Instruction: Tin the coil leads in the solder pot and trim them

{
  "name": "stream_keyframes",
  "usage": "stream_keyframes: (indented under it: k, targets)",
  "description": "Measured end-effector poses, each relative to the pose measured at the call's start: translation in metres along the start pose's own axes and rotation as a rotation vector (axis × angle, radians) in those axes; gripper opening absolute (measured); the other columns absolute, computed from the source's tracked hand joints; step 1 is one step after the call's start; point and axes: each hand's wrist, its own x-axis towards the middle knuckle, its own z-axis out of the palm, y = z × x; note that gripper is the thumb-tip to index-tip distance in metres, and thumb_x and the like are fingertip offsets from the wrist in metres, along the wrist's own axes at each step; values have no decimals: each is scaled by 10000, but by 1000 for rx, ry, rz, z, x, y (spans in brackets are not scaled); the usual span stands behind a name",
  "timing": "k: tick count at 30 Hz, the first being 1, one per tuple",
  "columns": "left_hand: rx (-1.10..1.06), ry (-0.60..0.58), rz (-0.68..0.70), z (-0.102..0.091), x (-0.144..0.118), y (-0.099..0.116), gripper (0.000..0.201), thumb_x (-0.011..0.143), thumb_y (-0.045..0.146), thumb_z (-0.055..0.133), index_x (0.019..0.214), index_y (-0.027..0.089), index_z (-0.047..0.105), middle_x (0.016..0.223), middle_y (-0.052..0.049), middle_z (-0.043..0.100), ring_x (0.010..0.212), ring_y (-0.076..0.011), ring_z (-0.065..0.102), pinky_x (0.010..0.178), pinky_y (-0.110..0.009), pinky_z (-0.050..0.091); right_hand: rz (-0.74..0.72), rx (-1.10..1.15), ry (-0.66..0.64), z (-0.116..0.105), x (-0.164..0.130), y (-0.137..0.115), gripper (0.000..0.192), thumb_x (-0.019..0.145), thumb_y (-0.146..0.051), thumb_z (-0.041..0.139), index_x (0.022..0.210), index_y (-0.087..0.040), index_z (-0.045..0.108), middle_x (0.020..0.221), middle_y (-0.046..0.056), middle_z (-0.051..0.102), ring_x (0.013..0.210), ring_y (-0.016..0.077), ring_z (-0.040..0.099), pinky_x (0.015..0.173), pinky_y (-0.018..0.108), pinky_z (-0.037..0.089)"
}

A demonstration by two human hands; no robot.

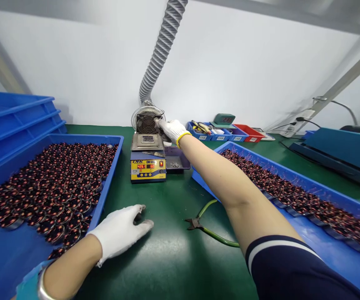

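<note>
My left hand point(122, 231), in a white glove, hovers over or rests on the green table beside the left blue tray. Its thumb and fingers are apart, with nothing between them. Stretched far forward, my right hand point(173, 130) is in a white glove with a yellow cuff. Its closed fingers are at the right side of a round fan grille point(148, 124); what they grip is too small to make out. Below the grille stands a solder pot point(148, 166) with a yellow front, red digits and a square metal opening on top. Green-handled cutting pliers point(195, 224) lie with handles spread.
The left blue tray point(121, 143) holds many round black parts; the right blue tray point(230, 144) holds similar parts with reddish wires. A grey hose point(164, 46) rises behind the pot. A dark bin point(184, 160) holds metal bits. Small tool bins point(202, 136) and a clock point(224, 119) stand behind.
</note>
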Motion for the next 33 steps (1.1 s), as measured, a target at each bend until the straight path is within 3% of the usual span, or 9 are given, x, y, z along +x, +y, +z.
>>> stream_keyframes:
  k: [5, 8, 11, 14, 18, 22, 24, 28, 33]
  targets:
    - [-418, 12, -34, -1, -7, 14, 785, 752, 574, 545, 1383, 139, 376, 1266, -142, 581, 1166, -272, 537, 955, -366, 427, 35, 564, -118, 3, -68, 12, 337, 774, -500, 544, 807, -166, 572, 641, 26, 606, 457, 99, 518, 481, 232, 470]
    - [-778, 19, 14, 6, -16, 29, 816, 773, 506, 584, 1431, 156, 251, 1379, -143, 478, 1239, -249, 476, 938, -333, 450, -10, 619, -220, 22, -141, 28, 311, 719, -402, 604, 941, -185, 587, 776, 35, 647, 625, 140, 617, 593, 268, 524]
    - [-1074, 11, 110, 19, -22, 40, 728, 775, 442, 619, 1392, 184, 329, 1387, -122, 474, 1251, -245, 463, 973, -334, 436, -19, 552, -241, 41, -211, 44, 427, 648, -294, 623, 1067, -235, 566, 958, 43, 659, 810, 182, 650, 723, 322, 543]
    - [-1231, 46, 68, 32, -22, 44, 667, 758, 395, 650, 1337, 166, 409, 1292, -110, 563, 1194, -234, 517, 1013, -345, 411, -61, 306, -173, 52, -251, 51, 406, 633, -275, 618, 1034, -294, 564, 1014, 28, 647, 916, 206, 629, 825, 367, 522]
    - [-1150, 49, 56, 35, -20, 45, 497, 721, 351, 690, 1149, 127, 571, 1159, -110, 639, 1080, -239, 585, 925, -336, 468, -177, 157, -159, 46, -259, 57, 374, 636, -389, 675, 982, -299, 567, 1005, 28, 640, 939, 214, 618, 845, 355, 509]
    - [-1007, -3, -68, 30, -21, 45, 511, 690, 375, 710, 1114, 124, 574, 960, -92, 687, 809, -184, 647, 592, -248, 492, -263, -119, -104, 12, -254, 87, 463, 647, -502, 672, 1048, -288, 581, 1050, 67, 626, 980, 245, 604, 851, 381, 501]
    - [-927, -40, -141, 30, -21, 46, 547, 685, 383, 701, 1136, 117, 544, 879, -78, 684, 691, -158, 631, 471, -222, 424, -179, -374, -88, -9, -258, 107, 371, 712, -459, 613, 1029, -267, 603, 1021, 85, 630, 922, 261, 615, 793, 406, 510]
    - [-773, -111, -176, 34, -21, 46, 564, 685, 350, 664, 1173, 132, 484, 749, -22, 662, 596, -130, 587, 425, -205, 380, 8, -694, -258, -34, -277, 130, 284, 755, -391, 560, 986, -253, 650, 943, 87, 639, 827, 279, 628, 680, 411, 516]
    - [-649, -195, -179, 40, -21, 45, 605, 664, 319, 644, 1201, 145, 427, 668, 13, 637, 576, -137, 579, 409, -198, 378, -158, -546, -369, -29, -290, 127, 734, 590, -497, 723, 1267, -291, 530, 1232, 89, 558, 1089, 290, 547, 885, 401, 477]
